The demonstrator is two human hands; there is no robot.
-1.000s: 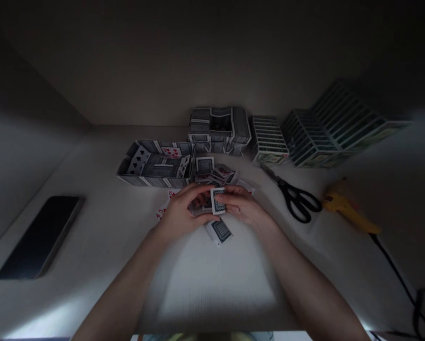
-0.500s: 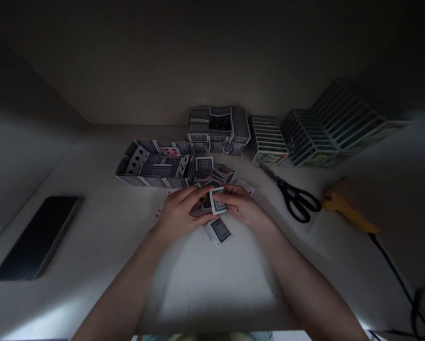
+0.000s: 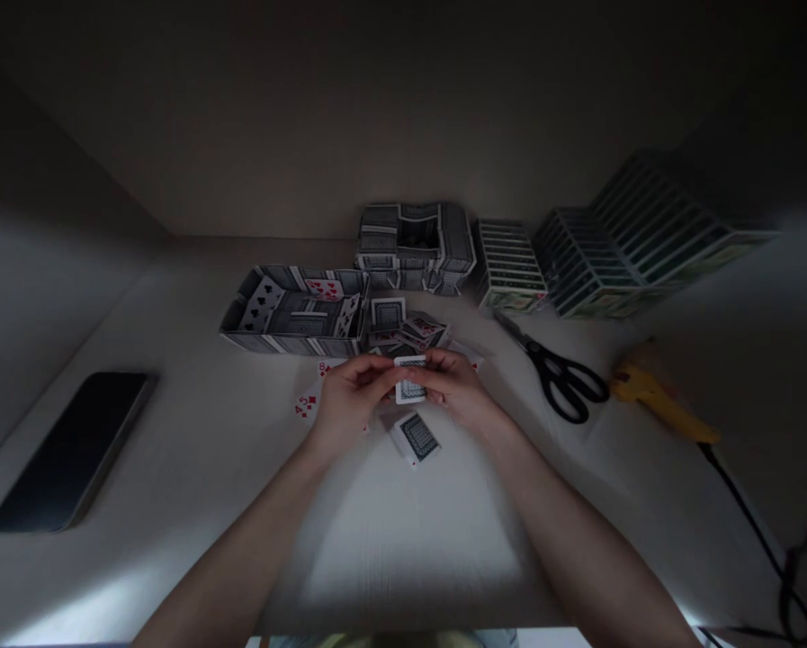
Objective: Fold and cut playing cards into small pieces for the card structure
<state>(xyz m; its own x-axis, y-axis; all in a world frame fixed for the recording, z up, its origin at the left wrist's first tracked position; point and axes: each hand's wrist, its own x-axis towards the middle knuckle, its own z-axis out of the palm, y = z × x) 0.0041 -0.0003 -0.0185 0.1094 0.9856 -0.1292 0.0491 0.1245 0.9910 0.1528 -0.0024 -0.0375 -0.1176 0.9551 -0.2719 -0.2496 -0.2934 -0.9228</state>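
View: head camera, looking forward and down at a white desk (image 3: 193, 450).

Left hand (image 3: 353, 391): closed in a pinch, fingertips against the left long edge of a playing card (image 3: 409, 380).

Right hand (image 3: 453, 387): closed in a pinch on the same card, fingers lapping over its right long edge.

Held card: between the hands, just above the middle of the desk, patterned back up. Its long axis runs roughly away from the person, with a slight tilt. Neither hand is clearly nearer; the right covers slightly more of it.

Around the hands: a loose heap of cards (image 3: 407, 328) lies just beyond them. A face-down card (image 3: 417, 438) lies just nearer the person, and two face-up red-suited cards (image 3: 307, 405) lie beside the left hand, partly overlapping.

Rest: a walled card structure (image 3: 293, 310) stands left of the heap, and a second (image 3: 415, 247) stands behind it. Three slatted card lattices (image 3: 582, 261) stand further right. Black-handled scissors (image 3: 565, 382), a yellow hot-glue gun (image 3: 659, 400) with a black cord (image 3: 760, 531), and a dark smartphone (image 3: 72, 450) lie on the desk.

Counts: two hands, one held card, five card structures, one pair of scissors, one glue gun, one smartphone.
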